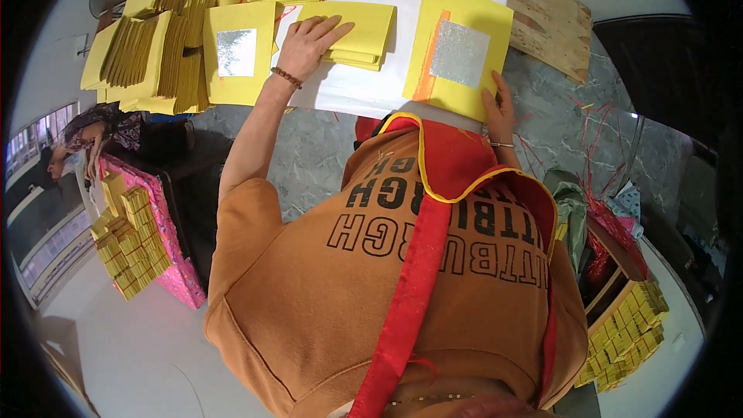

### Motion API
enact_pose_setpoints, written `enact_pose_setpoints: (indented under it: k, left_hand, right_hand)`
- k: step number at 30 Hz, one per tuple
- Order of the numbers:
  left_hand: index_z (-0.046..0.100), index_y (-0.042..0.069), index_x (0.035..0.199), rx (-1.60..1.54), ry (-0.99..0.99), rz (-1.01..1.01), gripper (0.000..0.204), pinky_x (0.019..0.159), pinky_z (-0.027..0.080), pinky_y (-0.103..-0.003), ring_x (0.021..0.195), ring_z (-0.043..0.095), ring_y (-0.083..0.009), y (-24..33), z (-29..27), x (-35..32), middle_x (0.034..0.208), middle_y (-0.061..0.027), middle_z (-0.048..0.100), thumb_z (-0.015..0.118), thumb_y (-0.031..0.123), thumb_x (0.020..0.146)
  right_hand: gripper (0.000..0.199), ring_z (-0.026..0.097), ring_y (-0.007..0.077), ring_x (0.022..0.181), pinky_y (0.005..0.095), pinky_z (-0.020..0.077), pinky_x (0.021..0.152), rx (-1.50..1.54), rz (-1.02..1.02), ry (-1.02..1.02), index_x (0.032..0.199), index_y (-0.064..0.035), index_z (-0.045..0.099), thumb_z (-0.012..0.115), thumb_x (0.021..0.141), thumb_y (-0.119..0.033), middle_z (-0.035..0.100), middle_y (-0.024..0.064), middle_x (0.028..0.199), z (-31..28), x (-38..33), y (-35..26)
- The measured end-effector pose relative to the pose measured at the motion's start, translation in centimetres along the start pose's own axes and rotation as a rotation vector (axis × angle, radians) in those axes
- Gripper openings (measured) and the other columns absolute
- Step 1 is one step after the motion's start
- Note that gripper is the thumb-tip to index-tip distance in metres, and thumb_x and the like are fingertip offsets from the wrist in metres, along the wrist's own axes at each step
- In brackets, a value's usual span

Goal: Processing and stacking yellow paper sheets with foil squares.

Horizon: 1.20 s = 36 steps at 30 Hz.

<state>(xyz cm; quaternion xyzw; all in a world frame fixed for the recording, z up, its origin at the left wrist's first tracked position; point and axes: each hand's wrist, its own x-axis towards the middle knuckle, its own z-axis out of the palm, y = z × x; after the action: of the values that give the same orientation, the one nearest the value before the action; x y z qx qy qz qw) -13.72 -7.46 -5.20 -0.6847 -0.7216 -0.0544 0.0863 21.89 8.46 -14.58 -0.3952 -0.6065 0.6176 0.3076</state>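
My left hand [307,45] lies across a small folded stack of yellow paper [368,27], its fingers stretched out over the top. To the right is a yellow paper sheet [445,89] bearing a silver square [462,50] and an orange stripe. At that sheet's lower right edge is my right hand [499,102], with the thumb over the paper and the fingers along the side; its grip is partly hidden. Left of my left hand lies another yellow sheet [220,23] with a shiny silver square.
Thick bundles of yellow paper [128,54] crowd the left of the white table [333,91]. More piles stand at its far edge. A wooden board [546,23] lies beyond the right side. A person [93,131] is at the left, near stacked yellow bundles [131,244].
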Motion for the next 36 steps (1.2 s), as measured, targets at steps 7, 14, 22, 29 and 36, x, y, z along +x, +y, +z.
enact_pose_setpoints:
  k: [7, 14, 22, 29, 36]
  left_hand:
    - [0.041, 0.028, 0.13, -0.109, -0.058, 0.027, 0.043, 0.099, 0.026, -0.043, 0.12, 0.037, -0.025, 0.6, 0.6, -1.7, 0.136, -0.0051, 0.037, 0.043, 0.035, 0.088]
    - [0.04, 0.027, 0.132, -0.085, -0.046, -0.001, 0.046, 0.103, 0.02, -0.044, 0.126, 0.03, -0.0256, 0.2, 2.1, -2.2, 0.139, -0.0066, 0.032, 0.037, 0.046, 0.09]
    - [0.056, 0.015, 0.116, -0.247, -0.167, -0.002, 0.044, 0.098, 0.029, -0.04, 0.117, 0.04, -0.0268, 0.2, -1.5, 0.6, 0.127, -0.0092, 0.047, 0.043, 0.046, 0.088]
    - [0.059, 0.01, 0.109, -0.271, 0.079, 0.101, 0.036, 0.089, 0.036, -0.039, 0.109, 0.047, -0.0231, 4.3, -2.9, 3.2, 0.12, -0.0079, 0.052, 0.052, 0.035, 0.085]
    - [0.058, 0.007, 0.106, -0.363, 0.0, 0.257, 0.04, 0.081, 0.039, -0.036, 0.102, 0.047, -0.0232, 13.3, -0.4, 2.5, 0.114, -0.0078, 0.053, 0.063, 0.031, 0.074]
  right_hand:
    - [0.042, 0.043, 0.0192, 0.111, 0.0298, 0.0337, 0.094, 0.024, 0.014, -0.001, 0.124, -0.0064, 0.047, 0.057, 0.083, -0.013, 0.045, 0.01, 0.121, 0.3, 0.1, -0.4]
    - [0.041, 0.044, 0.0184, 0.108, 0.0295, 0.0356, 0.092, 0.044, 0.051, 0.01, 0.123, -0.0062, 0.047, 0.057, 0.084, -0.013, 0.045, 0.0098, 0.12, 0.3, 0.1, -0.2]
    - [0.04, 0.043, 0.0222, 0.112, 0.0324, 0.0338, 0.095, -0.074, -0.016, 0.019, 0.12, -0.0064, 0.05, 0.058, 0.082, -0.015, 0.042, 0.0125, 0.124, 0.4, 0.3, -1.2]
    - [0.037, 0.041, 0.0286, 0.118, 0.0362, 0.032, 0.098, -0.453, -0.214, 0.133, 0.115, -0.0072, 0.054, 0.059, 0.079, -0.017, 0.04, 0.0162, 0.129, 0.4, 0.4, -4.4]
    - [0.031, 0.049, 0.0252, 0.11, 0.0308, 0.0402, 0.089, -0.292, -0.15, 0.151, 0.112, -0.0049, 0.056, 0.054, 0.082, -0.009, 0.051, 0.0127, 0.12, 0.4, 0.2, -2.6]
